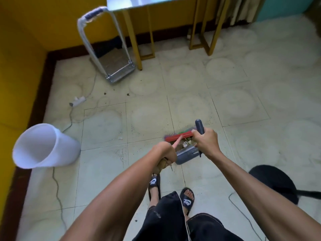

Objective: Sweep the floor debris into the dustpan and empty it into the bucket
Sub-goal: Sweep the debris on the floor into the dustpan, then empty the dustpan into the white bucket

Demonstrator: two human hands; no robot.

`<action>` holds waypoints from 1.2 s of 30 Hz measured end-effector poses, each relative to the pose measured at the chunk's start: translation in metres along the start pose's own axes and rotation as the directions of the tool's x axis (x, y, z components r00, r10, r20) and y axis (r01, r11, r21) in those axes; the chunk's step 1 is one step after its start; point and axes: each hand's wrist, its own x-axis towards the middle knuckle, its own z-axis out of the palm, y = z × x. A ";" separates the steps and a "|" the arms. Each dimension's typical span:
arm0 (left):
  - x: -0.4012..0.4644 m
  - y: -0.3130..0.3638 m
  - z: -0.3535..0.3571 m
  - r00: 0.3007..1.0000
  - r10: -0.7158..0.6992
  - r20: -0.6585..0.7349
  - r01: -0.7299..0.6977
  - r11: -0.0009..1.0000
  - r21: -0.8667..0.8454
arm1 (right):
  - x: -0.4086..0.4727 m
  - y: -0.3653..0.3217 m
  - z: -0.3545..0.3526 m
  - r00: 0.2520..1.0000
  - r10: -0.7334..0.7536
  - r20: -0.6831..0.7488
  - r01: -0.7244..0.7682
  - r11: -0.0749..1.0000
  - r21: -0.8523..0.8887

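My left hand (163, 154) grips the pink broom handle (176, 143). The red broom head (178, 135) with coloured bristles rests on the floor against the mouth of the grey dustpan (186, 154). My right hand (206, 140) is closed around the dustpan's dark upright handle (199, 126). Crumpled paper and small scraps of debris (186, 143) lie in the pan just behind the broom head. A white bucket (43, 145) stands on the floor to the left, about an arm's length from the pan, its opening facing me.
A folding hand trolley (111, 63) leans near the yellow wall. A table with gold legs (133, 42) stands at the back. A power strip (78, 101) and its cable trail past the bucket. A black round object (274, 183) sits at right. Dark specks (127, 94) dot the tiles.
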 end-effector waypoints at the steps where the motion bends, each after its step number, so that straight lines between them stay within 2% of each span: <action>1: -0.004 -0.008 0.000 1.000 0.003 0.002 -0.003 0.999 -0.034 | -0.001 -0.007 0.001 0.999 -0.027 0.019 0.028 0.999 -0.019; 5: -0.021 -0.045 -0.001 0.999 -0.034 -0.021 0.032 0.993 -0.114 | -0.002 -0.044 0.016 0.991 -0.119 0.061 0.122 0.991 -0.048; 8: -0.035 -0.071 -0.001 0.994 -0.071 -0.088 0.051 0.975 -0.214 | -0.005 -0.075 0.037 0.975 -0.193 0.110 0.199 0.979 -0.050; 10: -0.050 -0.087 -0.003 0.989 -0.080 -0.127 0.041 0.957 -0.288 | -0.009 -0.095 0.052 0.958 -0.241 0.156 0.250 0.967 -0.042; 15: -0.089 -0.140 -0.014 0.967 -0.124 -0.223 0.039 0.935 -0.352 | -0.014 -0.155 0.095 0.901 -0.357 0.246 0.380 0.924 -0.051; 21: -0.128 -0.224 -0.023 0.936 -0.200 -0.289 -0.007 0.812 -0.584 | -0.023 -0.242 0.174 0.804 -0.457 0.379 0.497 0.868 -0.008; 23: -0.142 -0.254 -0.025 0.921 -0.266 -0.285 0.009 0.745 -0.667 | -0.028 -0.271 0.201 0.773 -0.500 0.390 0.540 0.842 0.009; 25: -0.155 -0.281 -0.027 0.898 -0.353 -0.262 0.018 0.624 -0.781 | -0.032 -0.298 0.225 0.740 -0.545 0.395 0.576 0.816 0.047; 27: -0.170 -0.301 -0.024 0.878 -0.392 -0.274 -0.036 0.517 -0.855 | -0.038 -0.321 0.247 0.694 -0.581 0.426 0.612 0.787 0.075; 30: -0.193 -0.321 -0.021 0.836 -0.427 -0.345 -0.150 0.427 -0.892 | -0.054 -0.354 0.275 0.634 -0.624 0.457 0.660 0.745 0.101; 33: -0.208 -0.342 -0.026 0.811 -0.472 -0.346 -0.157 0.394 -0.906 | -0.069 -0.389 0.300 0.582 -0.677 0.451 0.703 0.697 0.140; 36: -0.214 -0.362 -0.022 0.776 -0.538 -0.329 -0.241 0.228 -0.943 | -0.086 -0.420 0.325 0.493 -0.716 0.493 0.747 0.639 0.181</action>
